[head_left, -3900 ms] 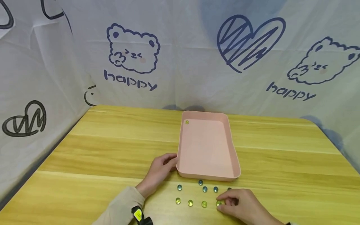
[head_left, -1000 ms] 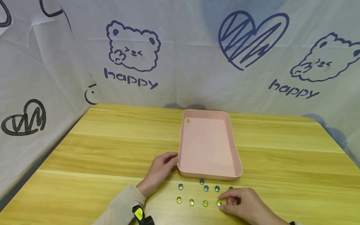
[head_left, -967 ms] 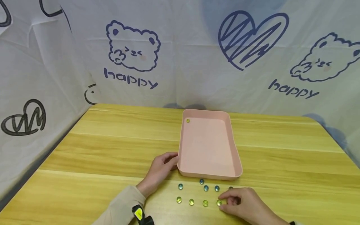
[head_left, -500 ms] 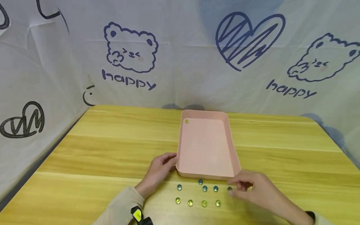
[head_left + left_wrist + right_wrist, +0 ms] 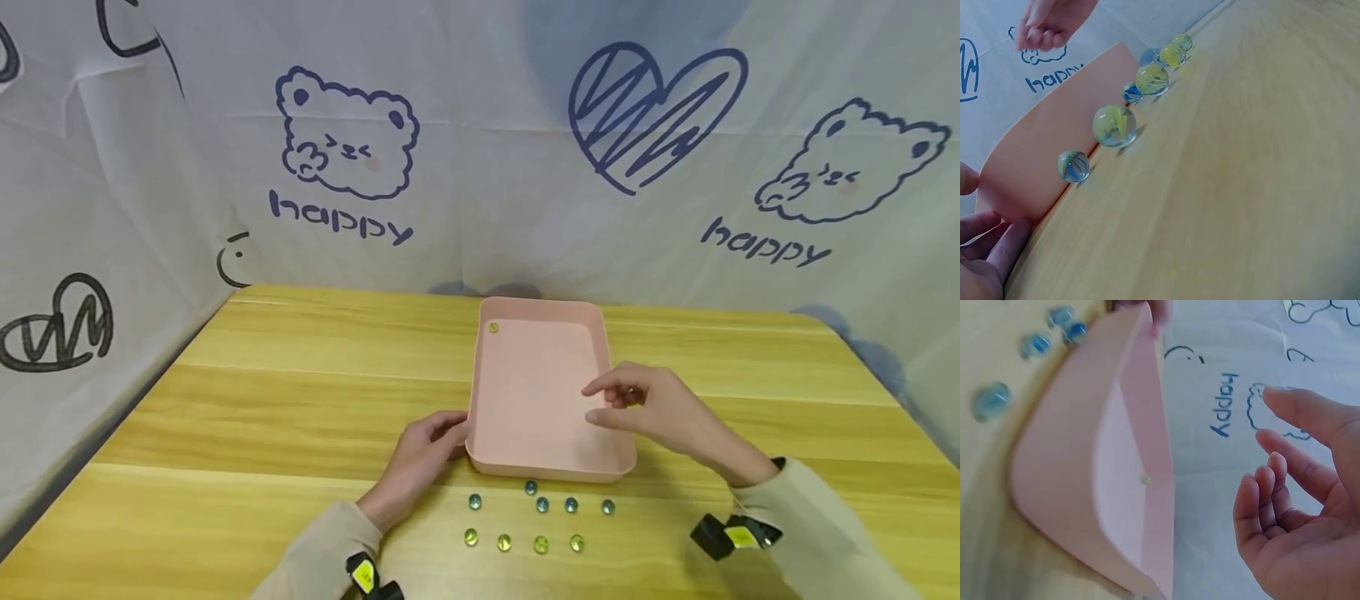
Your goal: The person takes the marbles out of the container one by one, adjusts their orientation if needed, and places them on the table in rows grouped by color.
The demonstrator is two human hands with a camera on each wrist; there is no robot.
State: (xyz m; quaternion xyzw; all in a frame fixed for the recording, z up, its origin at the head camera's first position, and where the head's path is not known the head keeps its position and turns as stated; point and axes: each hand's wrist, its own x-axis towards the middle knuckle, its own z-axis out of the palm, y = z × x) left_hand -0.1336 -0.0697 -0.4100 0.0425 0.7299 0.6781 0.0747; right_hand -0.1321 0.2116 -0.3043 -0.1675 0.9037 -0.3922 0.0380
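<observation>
A pink tray (image 5: 551, 477) lies on the table, with one yellow glass marble (image 5: 492, 327) in its far left corner. My left hand (image 5: 420, 454) holds the tray's near left side, its thumb at the rim and its fingers low against the outer wall in the left wrist view. Over the tray's right side hovers my right hand (image 5: 652, 404). Thumb and index finger stand apart with nothing between them, and the other fingers curl loosely. In front of the tray are a row of yellow marbles (image 5: 541, 545) and several blue marbles (image 5: 572, 505).
The wooden table (image 5: 300, 400) reaches back to a white cloth (image 5: 495, 208) with drawn bears and a heart. Both wrists wear black straps, the right one carrying a camera (image 5: 716, 536). One blue marble (image 5: 531, 487) sits close to the tray's front wall.
My right hand left the rightmost yellow marble, passed by the rightmost blue one and rose over the tray's right side, empty. The marbles keep their places; the left hand stays at the tray.
</observation>
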